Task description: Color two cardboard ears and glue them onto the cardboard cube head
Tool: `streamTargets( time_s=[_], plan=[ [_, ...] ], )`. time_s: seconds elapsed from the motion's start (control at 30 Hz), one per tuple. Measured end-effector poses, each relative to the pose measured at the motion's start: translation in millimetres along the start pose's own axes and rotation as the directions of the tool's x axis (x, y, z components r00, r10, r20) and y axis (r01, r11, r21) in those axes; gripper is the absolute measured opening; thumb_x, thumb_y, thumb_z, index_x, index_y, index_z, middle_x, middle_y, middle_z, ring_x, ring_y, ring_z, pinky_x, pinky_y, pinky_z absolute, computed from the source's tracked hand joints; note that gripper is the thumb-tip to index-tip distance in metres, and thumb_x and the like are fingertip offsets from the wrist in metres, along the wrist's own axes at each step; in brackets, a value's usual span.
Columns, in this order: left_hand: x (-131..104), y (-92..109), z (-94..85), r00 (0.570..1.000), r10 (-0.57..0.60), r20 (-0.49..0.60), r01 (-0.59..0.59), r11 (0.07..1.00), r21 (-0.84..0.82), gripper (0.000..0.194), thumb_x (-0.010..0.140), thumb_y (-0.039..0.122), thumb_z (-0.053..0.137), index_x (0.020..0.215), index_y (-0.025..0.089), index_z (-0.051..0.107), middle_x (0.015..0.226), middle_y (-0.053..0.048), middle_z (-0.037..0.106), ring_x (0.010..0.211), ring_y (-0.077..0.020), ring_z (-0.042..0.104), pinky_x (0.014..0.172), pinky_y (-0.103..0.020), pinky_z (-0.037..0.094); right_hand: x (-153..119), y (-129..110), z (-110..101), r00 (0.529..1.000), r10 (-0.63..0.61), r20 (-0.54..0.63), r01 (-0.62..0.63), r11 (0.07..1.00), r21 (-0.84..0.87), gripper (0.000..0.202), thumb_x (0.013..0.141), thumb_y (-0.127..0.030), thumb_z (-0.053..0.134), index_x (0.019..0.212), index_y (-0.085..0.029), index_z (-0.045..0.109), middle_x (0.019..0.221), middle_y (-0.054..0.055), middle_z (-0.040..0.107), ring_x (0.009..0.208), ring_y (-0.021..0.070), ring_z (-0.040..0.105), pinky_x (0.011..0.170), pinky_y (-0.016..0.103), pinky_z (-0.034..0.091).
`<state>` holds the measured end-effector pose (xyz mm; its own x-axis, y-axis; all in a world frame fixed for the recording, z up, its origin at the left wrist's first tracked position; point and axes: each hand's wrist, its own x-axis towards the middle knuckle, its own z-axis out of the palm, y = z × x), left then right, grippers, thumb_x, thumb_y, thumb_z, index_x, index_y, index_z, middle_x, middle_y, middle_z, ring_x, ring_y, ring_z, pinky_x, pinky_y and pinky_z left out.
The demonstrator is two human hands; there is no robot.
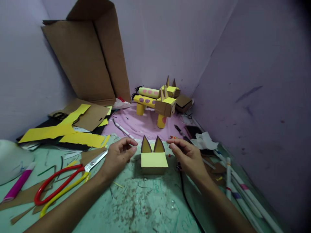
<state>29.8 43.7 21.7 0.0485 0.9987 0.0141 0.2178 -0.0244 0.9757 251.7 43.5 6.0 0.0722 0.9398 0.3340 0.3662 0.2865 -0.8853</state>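
Observation:
A small box with a pale yellow top (154, 160) and two pointed, dark-edged cardboard ears (159, 144) rests on the green table in front of me. My left hand (122, 152) is just left of the box, not touching it, fingers curved and thumb apart from them, holding nothing. On the other side, my right hand (186, 155) hovers beside the ears, also apart from the box, its fingers parted with nothing between them. Behind stand two cardboard animals with spotted tube bodies; the nearer (148, 101) has purple spots, the farther (149, 92) pink ones.
Red-and-yellow scissors (59, 181), a magenta tube (20, 183) and yellow paper strips (60, 129) lie left. Large folded cardboard (80, 58) leans on the back wall. At right are markers (245, 187), crumpled white tissue (206, 141) and a black cable (186, 197).

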Motion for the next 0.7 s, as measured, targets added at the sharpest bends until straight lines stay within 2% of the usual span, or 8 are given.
streamTargets(
  time_s=[0.13, 0.3, 0.57, 0.7],
  plan=[
    [1.4, 1.5, -0.2, 0.996, 0.031, -0.082, -0.031, 0.999, 0.008, 0.018, 0.066, 0.034, 0.064, 0.070, 0.017, 0.059, 0.060, 0.003, 0.053, 0.049, -0.0099, 0.044, 0.047, -0.023, 0.036, -2.1, 0.3, 2.1, 0.999, -0.032, 0.019, 0.032, 0.999, -0.006, 0.017, 0.080, -0.028, 0.057, 0.088, -0.020, 0.070, 0.086, 0.006, 0.071, 0.077, 0.0206, 0.063, 0.068, 0.034, 0.048],
    [1.6, 5.2, 7.1, 0.995, 0.087, -0.052, -0.085, 0.995, 0.049, 0.015, 0.063, 0.028, 0.065, 0.073, 0.016, 0.064, 0.069, -0.002, 0.063, 0.063, -0.0151, 0.055, 0.060, -0.026, 0.044, -4.1, -3.1, 8.3, 0.990, -0.132, 0.042, 0.135, 0.988, -0.075, 0.014, 0.079, -0.024, 0.058, 0.087, -0.019, 0.069, 0.081, 0.005, 0.069, 0.073, 0.0197, 0.061, 0.067, 0.033, 0.047],
    [1.6, 5.9, 15.2, 0.993, 0.118, -0.020, -0.116, 0.988, 0.102, 0.010, 0.067, 0.025, 0.060, 0.062, 0.017, 0.056, 0.060, 0.001, 0.056, 0.059, -0.0136, 0.051, 0.057, -0.025, 0.040, -3.4, -3.8, 13.8, 0.983, -0.174, 0.053, 0.180, 0.975, -0.130, 0.010, 0.080, -0.020, 0.055, 0.073, -0.020, 0.061, 0.072, 0.003, 0.063, 0.072, 0.0194, 0.057, 0.066, 0.032, 0.044],
    [1.4, 7.1, 16.2, 0.994, 0.110, 0.014, -0.111, 0.985, 0.129, 0.010, 0.067, 0.026, 0.059, 0.065, 0.016, 0.056, 0.063, 0.001, 0.054, 0.061, -0.0140, 0.049, 0.057, -0.026, 0.039, -3.7, -3.9, 14.0, 0.982, -0.181, 0.052, 0.187, 0.972, -0.140, 0.010, 0.080, -0.018, 0.053, 0.073, -0.020, 0.060, 0.071, 0.003, 0.062, 0.071, 0.0191, 0.057, 0.065, 0.031, 0.044]
  ],
)
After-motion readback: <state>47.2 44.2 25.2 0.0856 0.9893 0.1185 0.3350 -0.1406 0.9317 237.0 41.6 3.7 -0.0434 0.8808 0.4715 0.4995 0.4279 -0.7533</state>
